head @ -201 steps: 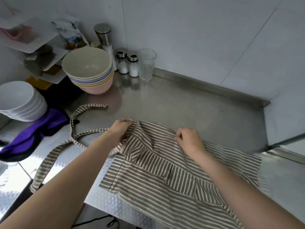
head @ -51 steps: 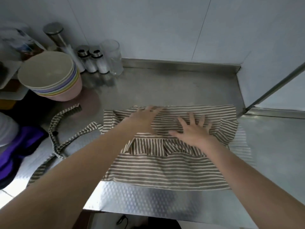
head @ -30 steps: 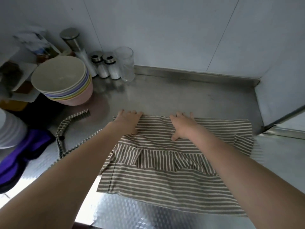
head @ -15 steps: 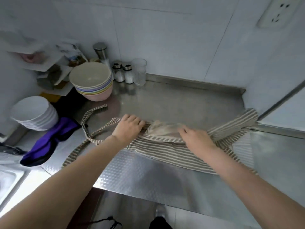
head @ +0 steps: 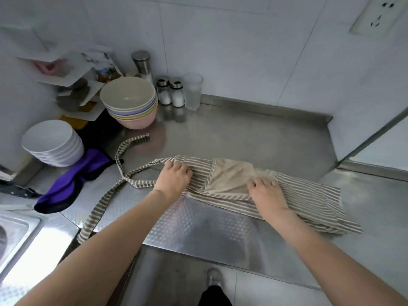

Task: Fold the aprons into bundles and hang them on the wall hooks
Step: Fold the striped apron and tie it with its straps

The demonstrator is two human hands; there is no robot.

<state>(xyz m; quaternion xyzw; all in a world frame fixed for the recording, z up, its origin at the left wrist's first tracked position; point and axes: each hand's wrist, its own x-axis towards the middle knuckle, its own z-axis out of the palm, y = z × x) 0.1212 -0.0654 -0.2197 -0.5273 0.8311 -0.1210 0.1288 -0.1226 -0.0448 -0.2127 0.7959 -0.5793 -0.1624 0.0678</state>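
Apron: your striped apron (head: 309, 199) lies on the steel bench (head: 254, 133) in front of you, folded into a long band that runs from the middle out to the right, with its plain beige underside (head: 229, 177) turned up in the centre.
Straps: the apron's striped straps (head: 123, 164) trail off its left end, one looping back toward the bowls, another running down to the bench's front edge.
Left hand: your left hand (head: 174, 177) sits on the left end of the band where the straps join, fingers curled over the striped cloth and gripping it.
Right hand: your right hand (head: 267, 193) is on the middle of the band, at the right edge of the beige patch, fingers bent and pinching the fabric.
Bowls: a stack of pastel bowls (head: 130, 102) stands at the back left of the bench, near the strap's far end.
Shakers: two small shakers (head: 170, 91), a taller steel grinder (head: 142, 64) and a clear glass (head: 192, 90) stand against the back wall, just right of the bowls.
White dishes: a stack of white dishes (head: 53, 142) sits further left.
Purple cloth: a purple cloth (head: 72, 177) lies just in front of those dishes, beside the straps.
Sink: the corner of a sink (head: 15, 228) shows at the lower left.
Socket: a wall socket (head: 375, 14) is at the upper right.
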